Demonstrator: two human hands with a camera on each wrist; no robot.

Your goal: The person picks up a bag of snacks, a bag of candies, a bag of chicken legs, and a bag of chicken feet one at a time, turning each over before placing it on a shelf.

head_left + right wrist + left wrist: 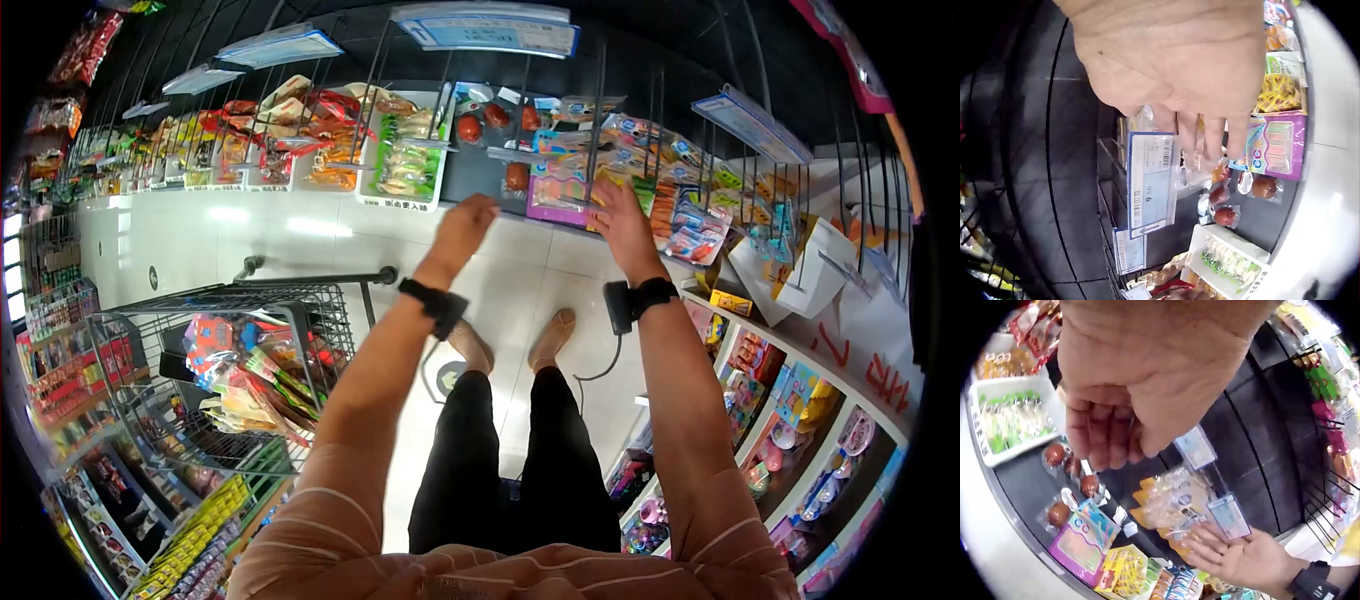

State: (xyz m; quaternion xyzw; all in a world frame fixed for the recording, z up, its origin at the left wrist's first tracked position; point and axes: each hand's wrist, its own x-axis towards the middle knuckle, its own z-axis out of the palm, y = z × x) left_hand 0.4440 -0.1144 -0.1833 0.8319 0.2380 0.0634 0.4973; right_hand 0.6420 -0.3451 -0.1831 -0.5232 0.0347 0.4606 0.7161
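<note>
My right hand (pixel 622 222) reaches over the shelf front, fingers extended against a row of clear hanging packets (pixel 1175 503) with yellow edges. In the right wrist view its fingertips overlap those packets behind a price tag (pixel 1152 181). My left hand (pixel 465 232) hovers in front of the shelf with fingers loosely bent, holding nothing. Beneath the hands, a purple packet marked CC (pixel 1082 544) stands on the shelf beside several vacuum-packed reddish-brown round snacks (pixel 1225 216). A white tray (pixel 991 456) of green and white packets sits left of them.
A wire shopping cart (pixel 335 310) with bagged snacks (pixel 260 375) stands at my left. Metal hooks and price tags (pixel 490 32) jut out over the shelf. Shelves of toys and packages (pixel 770 440) run along my right.
</note>
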